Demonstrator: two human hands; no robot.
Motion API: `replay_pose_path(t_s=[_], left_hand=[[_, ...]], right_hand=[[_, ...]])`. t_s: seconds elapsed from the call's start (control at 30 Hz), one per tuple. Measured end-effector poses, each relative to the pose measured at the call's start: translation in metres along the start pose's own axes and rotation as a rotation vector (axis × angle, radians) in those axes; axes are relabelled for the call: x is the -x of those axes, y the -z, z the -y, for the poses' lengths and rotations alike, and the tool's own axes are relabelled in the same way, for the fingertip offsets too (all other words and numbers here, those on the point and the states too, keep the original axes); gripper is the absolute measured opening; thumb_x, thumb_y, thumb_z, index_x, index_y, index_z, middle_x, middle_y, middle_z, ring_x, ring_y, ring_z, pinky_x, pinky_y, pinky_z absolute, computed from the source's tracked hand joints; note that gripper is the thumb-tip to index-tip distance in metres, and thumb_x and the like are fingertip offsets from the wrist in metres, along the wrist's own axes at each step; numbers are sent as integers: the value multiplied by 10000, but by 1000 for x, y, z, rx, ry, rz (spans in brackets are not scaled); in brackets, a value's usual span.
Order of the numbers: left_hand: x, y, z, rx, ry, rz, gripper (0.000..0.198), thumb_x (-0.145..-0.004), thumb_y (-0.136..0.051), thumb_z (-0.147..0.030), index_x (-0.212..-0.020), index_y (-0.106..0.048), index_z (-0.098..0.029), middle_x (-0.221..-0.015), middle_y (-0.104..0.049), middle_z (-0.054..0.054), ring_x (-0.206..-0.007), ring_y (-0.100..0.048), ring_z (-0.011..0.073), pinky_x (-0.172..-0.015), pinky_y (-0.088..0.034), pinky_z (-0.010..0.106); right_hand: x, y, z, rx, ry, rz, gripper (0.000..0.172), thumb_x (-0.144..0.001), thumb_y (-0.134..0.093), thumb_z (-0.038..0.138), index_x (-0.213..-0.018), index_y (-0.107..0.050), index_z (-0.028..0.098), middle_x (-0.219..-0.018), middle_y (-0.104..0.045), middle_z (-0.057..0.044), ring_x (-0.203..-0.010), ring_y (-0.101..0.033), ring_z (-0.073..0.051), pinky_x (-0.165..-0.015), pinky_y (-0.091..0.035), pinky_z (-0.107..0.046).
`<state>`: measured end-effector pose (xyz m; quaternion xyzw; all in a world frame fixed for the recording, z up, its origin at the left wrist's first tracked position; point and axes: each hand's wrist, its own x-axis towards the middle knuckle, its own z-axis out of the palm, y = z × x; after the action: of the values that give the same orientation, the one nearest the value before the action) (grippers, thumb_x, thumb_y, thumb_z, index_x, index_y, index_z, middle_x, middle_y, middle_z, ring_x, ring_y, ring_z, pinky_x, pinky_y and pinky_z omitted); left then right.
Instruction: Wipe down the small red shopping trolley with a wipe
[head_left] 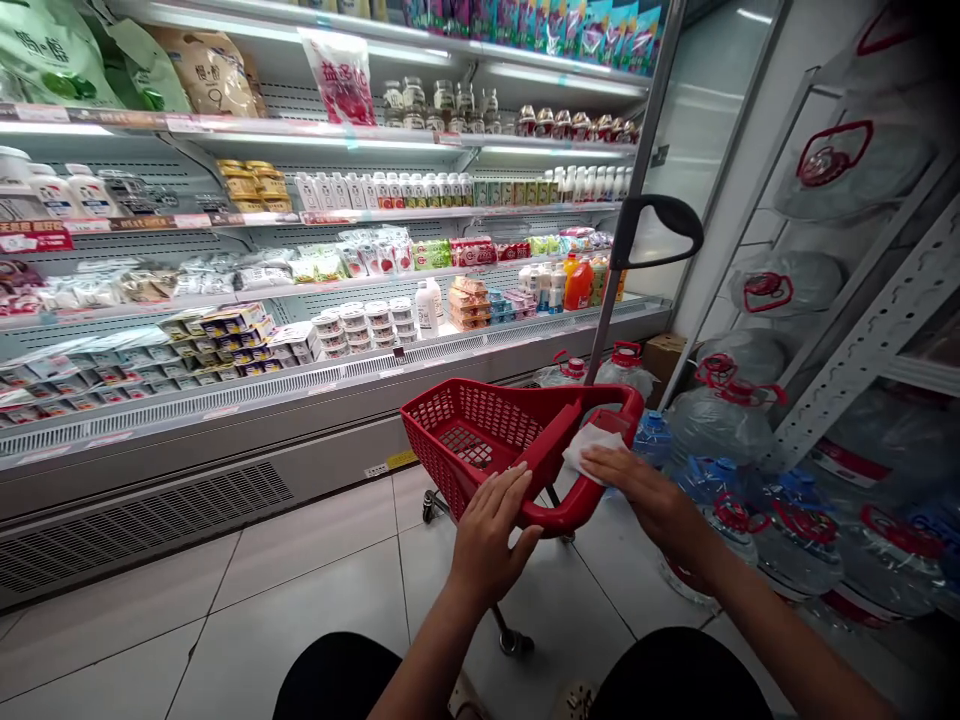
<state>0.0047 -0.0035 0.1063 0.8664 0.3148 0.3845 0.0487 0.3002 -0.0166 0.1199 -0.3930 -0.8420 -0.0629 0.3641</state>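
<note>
A red plastic shopping cart (427, 430) on wheels stands in front of me, its perforated basket holding nothing that I can see. My left hand (491, 525) lies against the near rim of the basket, fingers stretched out and thumb apart. With my right hand (637, 490) I press a white cloth or tissue (589, 450) onto the red frame at the cart's handle end; the fingers lie over it. The cart's tall grey pole rises behind, topped by a black looped handle (664, 262).
A lit refrigerated display (322, 370) with yoghurt, bottles and packets runs along the left and back. Large water bottles with red handles (739, 415) crowd the right side, on the floor and on a white metal rack (847, 370). Pale floor tiles (292, 600) lie under the cart.
</note>
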Motion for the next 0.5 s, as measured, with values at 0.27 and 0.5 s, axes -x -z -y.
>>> replay_pose_path(t_s=[0.27,0.5], left_hand=[[-1,23,7,-78,90,-70,592,-1095,-282,-584,-1500,-546,-243,-1515,-599,98,-1406,-562,271,-1177,-471,518],[-22,13,-30,-403,53,-74,557,-1082,-476,-379,-1600,-408,-185,-1518,-592,121,-1409,-566,295,-1212,-444,526]], right_hand=[[-8,-13,-31,103,-203,-117,699,-970,-285,45,-1604,-410,311,-1600,-510,-15,-1511,-429,-191,-1258,-391,-497],[-37,-41,52,50,26,-22,712,-987,-361,55,-1646,-305,319,-1614,-486,-22,-1499,-449,-194,-1243,-421,-461]])
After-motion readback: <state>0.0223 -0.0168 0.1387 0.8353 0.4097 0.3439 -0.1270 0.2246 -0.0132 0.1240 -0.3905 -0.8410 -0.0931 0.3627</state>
